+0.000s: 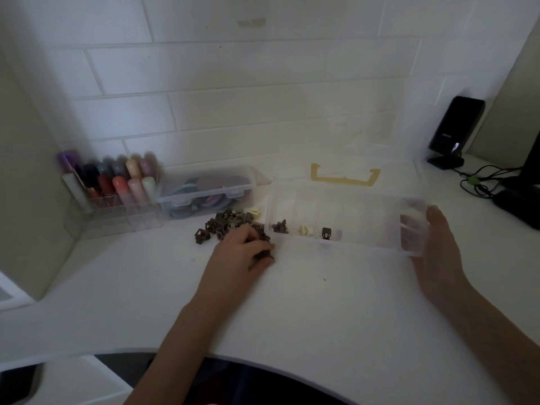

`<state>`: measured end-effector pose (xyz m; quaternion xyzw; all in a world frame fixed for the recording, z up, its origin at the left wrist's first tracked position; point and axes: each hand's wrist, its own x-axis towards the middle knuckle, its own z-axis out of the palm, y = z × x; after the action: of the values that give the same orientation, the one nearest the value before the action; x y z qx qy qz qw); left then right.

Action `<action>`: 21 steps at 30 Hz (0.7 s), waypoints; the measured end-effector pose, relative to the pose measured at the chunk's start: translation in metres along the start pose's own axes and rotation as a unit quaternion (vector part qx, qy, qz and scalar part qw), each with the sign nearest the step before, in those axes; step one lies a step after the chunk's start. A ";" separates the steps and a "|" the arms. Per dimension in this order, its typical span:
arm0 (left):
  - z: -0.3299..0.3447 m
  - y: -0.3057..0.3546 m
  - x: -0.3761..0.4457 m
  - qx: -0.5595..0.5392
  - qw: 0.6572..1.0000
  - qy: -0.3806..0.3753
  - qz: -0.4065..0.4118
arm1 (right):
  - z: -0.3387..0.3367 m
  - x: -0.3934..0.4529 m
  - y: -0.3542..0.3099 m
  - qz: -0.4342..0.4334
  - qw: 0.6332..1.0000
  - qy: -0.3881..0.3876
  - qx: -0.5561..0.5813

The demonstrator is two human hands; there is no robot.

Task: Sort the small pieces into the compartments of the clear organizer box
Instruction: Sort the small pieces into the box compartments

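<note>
A clear organizer box (344,247) with its lid tipped back and a yellow handle (344,178) lies on the white desk. Its front compartments hold a brown piece (280,227), a cream piece (305,230) and a dark piece (326,232). Left of the box is a pile of small brown pieces (222,225) with a cream piece (254,212) at its far edge. My left hand (242,252) rests on the pile's near right edge, fingers curled around brown pieces. My right hand (438,249) grips the box's right end.
A clear rack of coloured marker-like tubes (117,182) and a closed clear case of round discs (204,191) stand at the back left against the tiled wall. A black device on a stand (454,130) and cables (485,182) sit at the right.
</note>
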<state>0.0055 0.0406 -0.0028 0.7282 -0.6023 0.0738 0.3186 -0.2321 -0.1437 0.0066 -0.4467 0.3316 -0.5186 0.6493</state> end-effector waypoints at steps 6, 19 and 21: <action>-0.007 0.002 -0.008 -0.053 0.997 0.064 0.001 | 0.003 -0.004 -0.003 -0.009 1.000 -0.005 -0.021; -0.009 0.062 0.025 -0.201 0.965 0.166 0.004 | 0.004 -0.004 -0.001 -0.031 0.998 0.014 -0.046; 0.002 0.064 0.041 -0.173 0.970 0.164 0.033 | 0.005 -0.006 -0.003 -0.026 0.999 0.009 -0.043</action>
<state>-0.0433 0.0011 0.0395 0.6193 -0.5692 0.0973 0.5319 -0.2304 -0.1372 0.0108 -0.4778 0.3479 -0.5244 0.6129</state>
